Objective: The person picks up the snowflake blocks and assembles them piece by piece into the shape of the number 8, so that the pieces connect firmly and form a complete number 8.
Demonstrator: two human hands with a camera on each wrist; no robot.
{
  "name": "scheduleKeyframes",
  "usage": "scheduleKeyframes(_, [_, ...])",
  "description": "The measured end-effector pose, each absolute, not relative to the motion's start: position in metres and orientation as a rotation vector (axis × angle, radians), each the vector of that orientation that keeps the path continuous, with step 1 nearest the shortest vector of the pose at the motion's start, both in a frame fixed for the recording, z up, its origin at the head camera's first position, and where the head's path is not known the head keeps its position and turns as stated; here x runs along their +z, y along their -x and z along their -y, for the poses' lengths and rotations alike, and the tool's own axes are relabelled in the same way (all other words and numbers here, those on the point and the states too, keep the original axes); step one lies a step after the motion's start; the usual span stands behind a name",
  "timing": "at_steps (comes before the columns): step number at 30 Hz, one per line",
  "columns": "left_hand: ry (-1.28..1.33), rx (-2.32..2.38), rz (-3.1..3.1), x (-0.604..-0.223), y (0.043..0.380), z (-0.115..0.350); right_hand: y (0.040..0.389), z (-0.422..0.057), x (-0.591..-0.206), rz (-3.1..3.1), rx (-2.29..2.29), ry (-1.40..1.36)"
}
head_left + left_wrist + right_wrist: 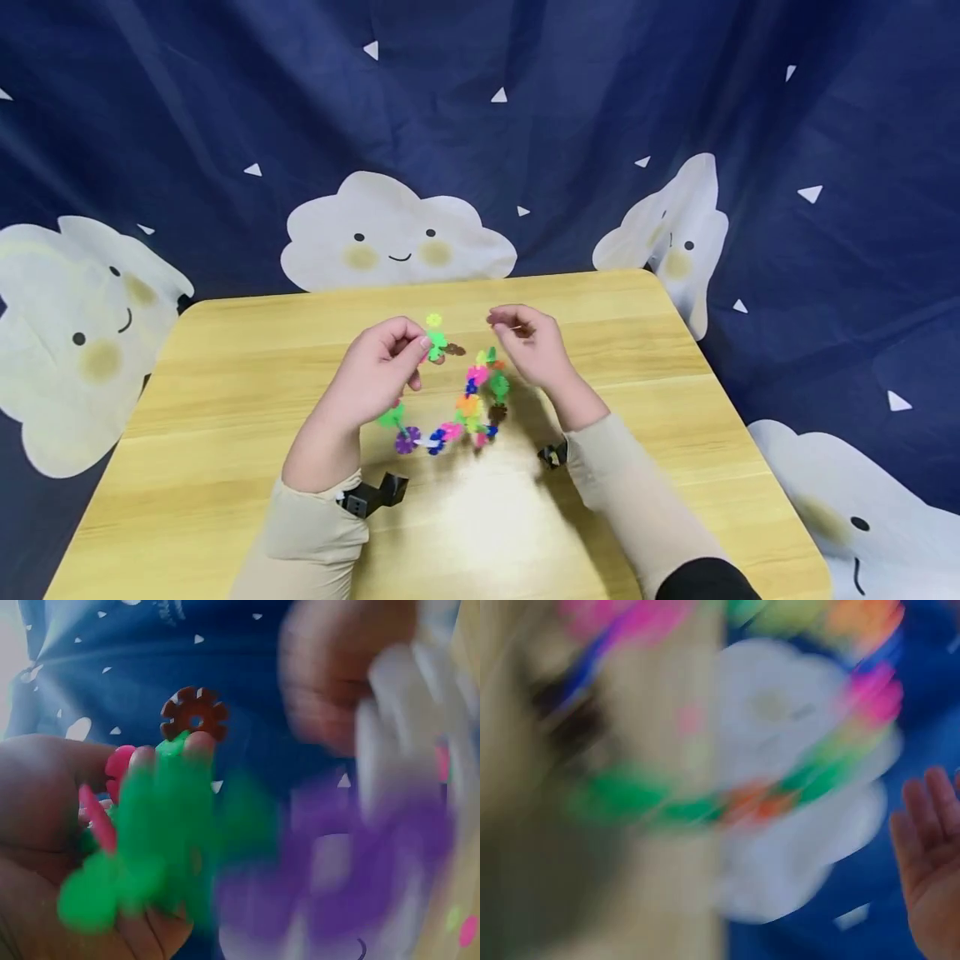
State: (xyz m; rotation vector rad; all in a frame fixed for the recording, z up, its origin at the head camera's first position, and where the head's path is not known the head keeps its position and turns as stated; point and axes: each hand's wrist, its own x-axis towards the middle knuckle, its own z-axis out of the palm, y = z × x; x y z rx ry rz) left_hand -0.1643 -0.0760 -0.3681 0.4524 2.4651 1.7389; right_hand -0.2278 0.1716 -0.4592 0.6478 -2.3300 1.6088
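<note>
A chain of colourful snowflake-shaped plastic discs (pixel 468 406) hangs in a loop just above the wooden table (pixel 225 417). My left hand (pixel 416 346) pinches its upper end, where a green disc (pixel 437 343), a brown disc (pixel 455 350) and a yellow-green disc (pixel 433 319) join. In the left wrist view my fingers (pixel 90 825) grip green and pink pieces, with the brown disc (pixel 195 714) on top and blurred purple pieces (pixel 337 862) in front. My right hand (pixel 510 321) hovers just right of the chain, fingers loosely curled with nothing in them. The right wrist view shows relaxed fingertips (pixel 930 855) beside the blurred chain (pixel 780 795).
The table's far edge (pixel 420 283) meets a dark blue cloth backdrop (pixel 525 100) printed with white clouds, which also surrounds both sides. Black wrist-camera mounts (pixel 372 496) sit at both cuffs. Bare tabletop lies to the left, right and front of the hands.
</note>
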Motion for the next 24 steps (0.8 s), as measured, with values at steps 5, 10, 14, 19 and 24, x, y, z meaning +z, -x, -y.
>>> scheduleKeyframes(5, [-0.453, 1.55, -2.588, -0.361, 0.163, 0.087, 0.266, -0.172, -0.512, 2.82, 1.446, -0.408])
scheduleKeyframes(10, [-0.454, 1.226, -2.735, -0.351, 0.161, 0.097, 0.286, -0.146, -0.524, 3.061, 1.045, -0.715])
scheduleKeyframes(14, [-0.497, 1.06, -2.813, -0.344, 0.156, 0.105, 0.291, -0.122, -0.519, 3.16, 0.555, -0.986])
scheduleKeyframes(19, [-0.496, 1.088, -2.827, -0.339, 0.154, 0.108, 0.29, -0.105, -0.519, 3.305, 0.301, -1.105])
scheduleKeyframes(24, [-0.451, 1.111, -2.822, -0.341, 0.156, 0.109, 0.29, -0.109, -0.527, 3.212, 0.184, -1.072])
